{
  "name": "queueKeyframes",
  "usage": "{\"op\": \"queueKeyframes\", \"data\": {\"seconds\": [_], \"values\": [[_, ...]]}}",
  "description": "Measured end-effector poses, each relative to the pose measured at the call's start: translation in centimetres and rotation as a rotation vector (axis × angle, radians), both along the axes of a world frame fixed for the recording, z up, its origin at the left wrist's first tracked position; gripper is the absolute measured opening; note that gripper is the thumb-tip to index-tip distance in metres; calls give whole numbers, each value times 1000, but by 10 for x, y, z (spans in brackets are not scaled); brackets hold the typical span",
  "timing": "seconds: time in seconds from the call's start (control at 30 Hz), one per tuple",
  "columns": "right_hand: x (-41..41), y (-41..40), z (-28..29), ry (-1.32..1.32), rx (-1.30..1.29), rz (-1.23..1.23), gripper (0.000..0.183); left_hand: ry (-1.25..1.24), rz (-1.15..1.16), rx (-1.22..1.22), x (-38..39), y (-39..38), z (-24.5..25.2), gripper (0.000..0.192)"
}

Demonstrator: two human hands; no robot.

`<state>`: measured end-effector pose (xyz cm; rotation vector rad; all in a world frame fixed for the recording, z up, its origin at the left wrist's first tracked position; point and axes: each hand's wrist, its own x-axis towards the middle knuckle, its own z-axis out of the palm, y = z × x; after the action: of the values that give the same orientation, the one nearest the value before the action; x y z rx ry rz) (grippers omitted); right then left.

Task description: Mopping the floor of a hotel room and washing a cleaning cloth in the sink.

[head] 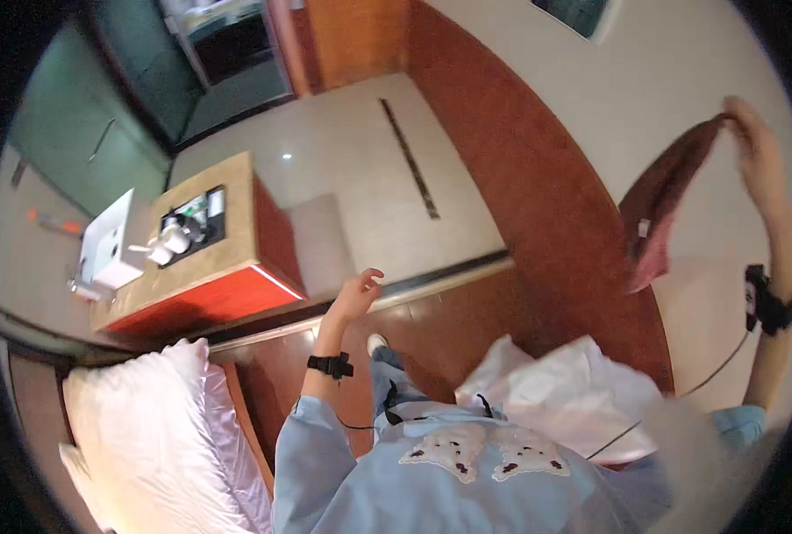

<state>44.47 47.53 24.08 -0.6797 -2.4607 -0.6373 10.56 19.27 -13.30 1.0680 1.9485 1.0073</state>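
Observation:
My right hand [753, 143] is raised at the far right, gripping one end of a brown and pink cloth [669, 180]. The cloth hangs down and leftward from my fingers in front of the pale wall, slightly blurred, with a small white tag showing. Nothing shows in my left hand [357, 294], which is held out in front of me with loosely bent fingers. Black straps circle both wrists, and thin cables run from them.
A counter [236, 207] at the left carries a white basin [112, 240] and a black tray [216, 230] with white cups. White pillows [142, 387] lie at lower left. White bedding [563, 380] is at my right. A raised floor edge [436, 284] crosses ahead.

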Motion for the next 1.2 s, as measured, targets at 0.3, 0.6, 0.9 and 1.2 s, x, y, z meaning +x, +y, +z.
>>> {"op": "queueKeyframes", "data": {"seconds": [0.3, 0.6, 0.9, 1.2], "values": [[-320, 23, -65, -250, -47, 315, 7, 129, 354, 9, -128, -84, 3, 20], [-505, 83, -55, -116, 40, 535, 5, -215, 140, -14, -181, -2, -29, 25], [-616, 117, -21, -38, -89, 798, 6, 176, 393, 248, -332, 148, 115, 21], [-737, 182, -10, 122, -107, 869, 8, 322, 414, 349, -455, 259, 138, 23]]}}
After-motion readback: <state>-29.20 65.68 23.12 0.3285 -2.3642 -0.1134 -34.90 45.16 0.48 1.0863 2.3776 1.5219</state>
